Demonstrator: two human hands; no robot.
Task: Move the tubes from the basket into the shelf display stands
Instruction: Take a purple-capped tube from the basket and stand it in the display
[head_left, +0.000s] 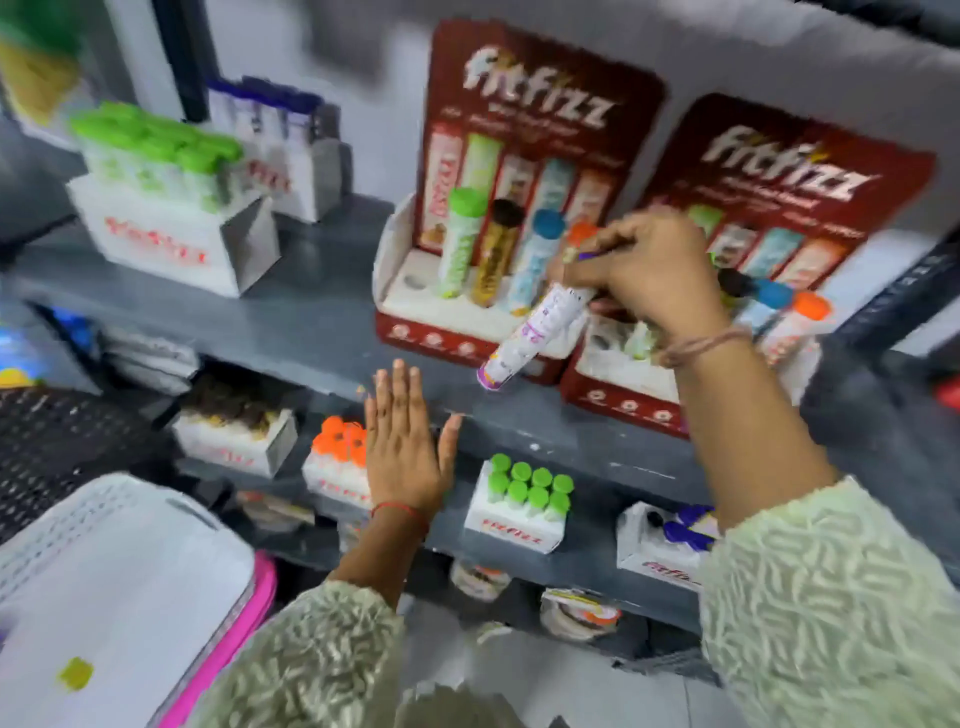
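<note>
My right hand (644, 270) grips a white tube with purple print (530, 338) by its top end; the tube hangs tilted, its purple bottom pointing down-left in front of the left red display stand (467, 338). That stand holds a green-capped tube (460, 239), a brown-capped tube (498, 249), a blue-capped tube (537, 254) and an orange-capped one partly behind my fingers. A second red stand (623, 400) to the right holds more tubes. My left hand (402, 447) is flat and empty, fingers apart, below the shelf edge. The white basket (104, 561) is at the lower left.
On the grey shelf (311, 322) to the left stand white boxes of green-capped (156, 156) and blue-capped tubes (270, 114). The lower shelf carries boxes of orange-capped (340, 441), green-capped (524, 488) and purple-capped tubes (680, 530). A pink basket edge (228, 644) shows beneath the white one.
</note>
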